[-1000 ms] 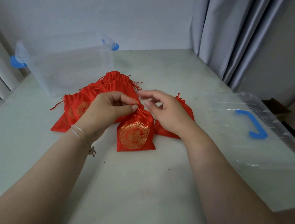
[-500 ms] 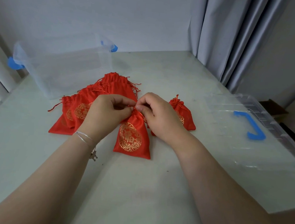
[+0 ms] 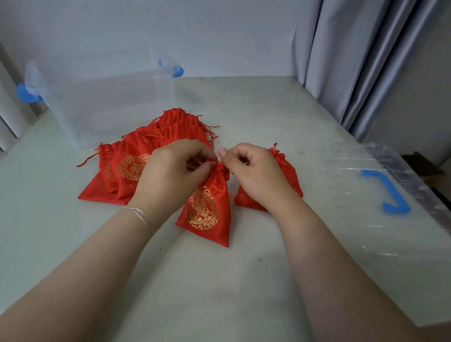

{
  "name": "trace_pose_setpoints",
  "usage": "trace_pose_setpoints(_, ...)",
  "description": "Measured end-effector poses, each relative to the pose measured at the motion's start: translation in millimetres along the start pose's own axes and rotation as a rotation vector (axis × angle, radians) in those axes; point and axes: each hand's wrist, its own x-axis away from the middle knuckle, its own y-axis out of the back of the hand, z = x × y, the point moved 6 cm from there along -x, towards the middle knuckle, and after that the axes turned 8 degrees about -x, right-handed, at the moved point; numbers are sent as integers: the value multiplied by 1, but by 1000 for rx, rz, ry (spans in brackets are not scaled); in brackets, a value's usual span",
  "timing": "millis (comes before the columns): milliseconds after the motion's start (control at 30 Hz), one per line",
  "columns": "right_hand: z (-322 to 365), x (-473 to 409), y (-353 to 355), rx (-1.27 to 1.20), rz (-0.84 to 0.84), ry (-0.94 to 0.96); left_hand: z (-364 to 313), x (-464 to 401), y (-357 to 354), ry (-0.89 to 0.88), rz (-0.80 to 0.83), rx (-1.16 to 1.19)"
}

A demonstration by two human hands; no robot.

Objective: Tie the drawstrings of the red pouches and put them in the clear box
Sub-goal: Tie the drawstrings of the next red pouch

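Both hands have closed in on the gathered neck of the near red pouch (image 3: 207, 210) at table centre, left hand (image 3: 174, 170) and right hand (image 3: 251, 170) each pinching drawstring there. Looks mid-knot; next comes cinching, then carrying it far-left to the clear box (image 3: 102, 100), past the untied pouch pile (image 3: 143, 158). Open tabletop (image 3: 208, 292) lies near; box lid (image 3: 395, 213) crowds the right.

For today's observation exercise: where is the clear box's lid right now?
In the head view, the lid lies flat at the table's right edge, beyond the right hand.
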Motion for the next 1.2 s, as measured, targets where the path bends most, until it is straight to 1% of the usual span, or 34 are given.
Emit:
trace_pose_setpoints(67,-2,-1,2,-114,2,-25,-4,0,0,-76,-12,-38)
trace_pose_setpoints(133,-3,-2,0,-207,47,-42,-4,1,0,-125,-26,-64)
trace_pose_setpoints(233,-3,1,-2,-212,138,-80,-4,2,-1,-177,-41,-94)
trace_pose_setpoints(300,-4,2,1,-218,167,-105,-3,3,-3,-201,-44,-101)
trace_pose_setpoints(500,-9,1,4,-163,183,-147,-1,5,-8,-243,-34,-160)
trace_pose_setpoints(667,-12,0,1,-58,119,-119,1,4,-6,-211,-66,-205)
trace_pose_setpoints(833,-10,-1,0,67,76,-61,3,2,-7,-160,-62,-168)
trace_pose_setpoints(933,-11,-1,1,166,88,-46,9,1,-7,-84,-56,-88)
trace_pose_setpoints(1033,-12,-1,2,205,103,-30,16,0,-11,-13,-14,-32)
trace_pose_setpoints(1200,-12,0,0,263,134,-9,16,-1,-12,-13,37,-24)
